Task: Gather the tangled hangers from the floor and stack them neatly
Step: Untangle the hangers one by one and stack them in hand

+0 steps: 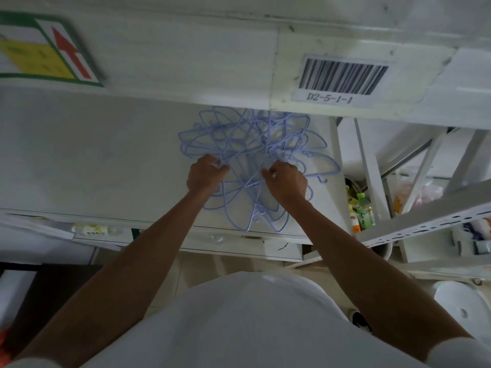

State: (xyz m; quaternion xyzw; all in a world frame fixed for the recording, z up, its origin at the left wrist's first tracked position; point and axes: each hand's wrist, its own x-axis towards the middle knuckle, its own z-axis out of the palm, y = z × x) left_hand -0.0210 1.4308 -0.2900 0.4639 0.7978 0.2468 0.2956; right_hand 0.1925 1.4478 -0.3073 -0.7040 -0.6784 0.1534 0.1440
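Observation:
A tangled heap of several light-blue wire hangers point(247, 139) lies on a white shelf surface point(93, 160), its far part hidden under the shelf beam above. My left hand point(206, 174) grips hanger wires at the heap's left side with curled fingers. My right hand point(285, 179) pinches wires at the heap's middle right. Both hands are in the tangle, about a hand's width apart. More hangers spread below the hands toward the shelf's front edge point(218, 231).
A white beam with a barcode label point(342, 78) and an arrow sign point(53, 49) runs overhead. To the right are a slanted white rack frame point(372, 176) and bottles point(362, 211) lower down. A dark box point(47, 296) stands at the lower left.

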